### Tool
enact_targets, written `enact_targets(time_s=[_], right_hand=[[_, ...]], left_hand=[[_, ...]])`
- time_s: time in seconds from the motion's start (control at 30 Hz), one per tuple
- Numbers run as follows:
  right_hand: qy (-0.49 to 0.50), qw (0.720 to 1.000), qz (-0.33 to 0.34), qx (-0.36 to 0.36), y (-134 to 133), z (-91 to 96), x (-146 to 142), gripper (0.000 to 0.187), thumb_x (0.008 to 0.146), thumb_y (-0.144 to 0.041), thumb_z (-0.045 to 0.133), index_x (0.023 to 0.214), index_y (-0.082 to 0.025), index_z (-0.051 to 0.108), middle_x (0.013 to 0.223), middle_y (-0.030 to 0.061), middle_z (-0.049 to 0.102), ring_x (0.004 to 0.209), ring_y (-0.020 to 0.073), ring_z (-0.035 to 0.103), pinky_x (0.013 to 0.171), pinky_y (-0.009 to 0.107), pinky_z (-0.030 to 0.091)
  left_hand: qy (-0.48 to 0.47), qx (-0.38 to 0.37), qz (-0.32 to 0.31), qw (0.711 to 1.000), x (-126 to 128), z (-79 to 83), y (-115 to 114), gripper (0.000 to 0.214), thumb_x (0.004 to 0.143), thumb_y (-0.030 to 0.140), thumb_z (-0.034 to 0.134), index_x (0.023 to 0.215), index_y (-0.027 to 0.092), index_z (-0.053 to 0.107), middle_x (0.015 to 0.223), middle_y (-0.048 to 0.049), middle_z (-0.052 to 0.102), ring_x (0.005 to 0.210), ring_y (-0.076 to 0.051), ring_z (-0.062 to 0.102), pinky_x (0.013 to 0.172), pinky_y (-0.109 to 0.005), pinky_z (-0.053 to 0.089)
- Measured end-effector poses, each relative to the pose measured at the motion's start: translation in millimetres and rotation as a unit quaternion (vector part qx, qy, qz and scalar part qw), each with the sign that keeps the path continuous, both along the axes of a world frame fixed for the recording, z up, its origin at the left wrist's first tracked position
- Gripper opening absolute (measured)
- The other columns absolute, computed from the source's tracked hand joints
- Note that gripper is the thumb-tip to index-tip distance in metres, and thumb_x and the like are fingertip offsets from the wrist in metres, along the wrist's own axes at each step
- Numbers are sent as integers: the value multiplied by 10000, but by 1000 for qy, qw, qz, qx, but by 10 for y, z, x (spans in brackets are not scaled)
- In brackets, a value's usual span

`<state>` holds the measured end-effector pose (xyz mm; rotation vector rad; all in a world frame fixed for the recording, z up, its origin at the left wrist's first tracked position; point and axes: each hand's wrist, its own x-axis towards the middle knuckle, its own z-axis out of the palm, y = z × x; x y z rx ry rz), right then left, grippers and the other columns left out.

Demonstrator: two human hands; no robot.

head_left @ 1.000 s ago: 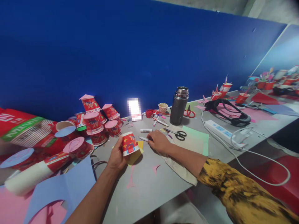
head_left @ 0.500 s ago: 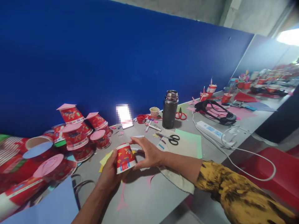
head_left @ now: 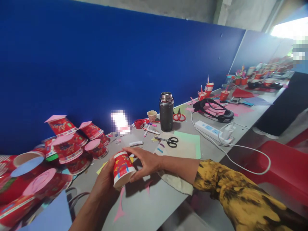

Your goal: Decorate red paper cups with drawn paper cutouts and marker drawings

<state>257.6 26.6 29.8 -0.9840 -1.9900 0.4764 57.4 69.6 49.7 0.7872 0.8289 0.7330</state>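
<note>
A red printed paper cup (head_left: 123, 167) is held over the table, tipped with its open rim toward me and downward. My left hand (head_left: 105, 175) wraps round its left side. Around the right side curve the fingers and thumb of my right hand (head_left: 144, 160), the thumb by the rim and the fingers by the base. Thin pink paper scraps (head_left: 120, 208) lie below the cup. Just beyond my right hand are a white glue stick (head_left: 136, 143) and black-handled scissors (head_left: 172, 141).
Red cups topped with pink paper (head_left: 67, 146) are piled at left, near a blue sheet (head_left: 51, 213). A dark open flask (head_left: 166, 112) stands behind the scissors. Rightward lie a power strip (head_left: 211, 131) with white cable and a black headset (head_left: 213, 110). A red stool (head_left: 281, 166) adjoins the table.
The cup has tilted so its open rim now faces me more. Both hands stay on it. The view has shifted slightly right, and the glue stick shows more clearly.
</note>
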Motion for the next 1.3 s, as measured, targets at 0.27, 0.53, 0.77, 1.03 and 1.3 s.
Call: enact_targets(time_s=[0.27,0.53,0.77,1.03,1.3], right_hand=[[12,997,-68,19,59,28,61,1245,650,-478,978,1651,-214,288,1528,201,566,1333,368,583,1152,540,432],[28,997,-67,-27,48,69,75,1287,599,-488,1005,1651,-243,306,1500,184,594,1331,355,599,1148,518,454],[14,996,-52,-64,22,32,56,1279,590,-410,1018,1650,-262,315,1492,175,593,1337,339,610,1137,478,474],[-88,988,-127,9,29,5,86,824,772,-410,920,1466,-188,537,1387,167,657,1282,326,602,1096,483,477],[-271,927,-228,-125,9,16,113,300,927,-448,786,1051,-188,702,1069,127,724,1032,296,625,814,374,477]], left_hand=[[93,214,-51,971,-228,346,5,895,560,367,1014,1376,254,663,1515,-171,611,1285,-416,662,882,-392,649],[232,299,-128,917,-426,368,177,1064,490,216,1028,1464,344,618,1629,-150,505,1260,-459,680,889,-440,655],[236,303,-85,919,-425,127,178,942,511,301,1012,1382,298,655,1517,-163,605,1159,-426,735,899,-458,650],[210,359,45,909,-521,15,236,912,615,374,971,1426,331,556,1518,-88,591,1258,-346,667,937,-365,615],[186,337,149,911,-450,26,254,856,542,301,999,1304,310,610,1349,-33,658,1134,-231,654,846,-250,560]])
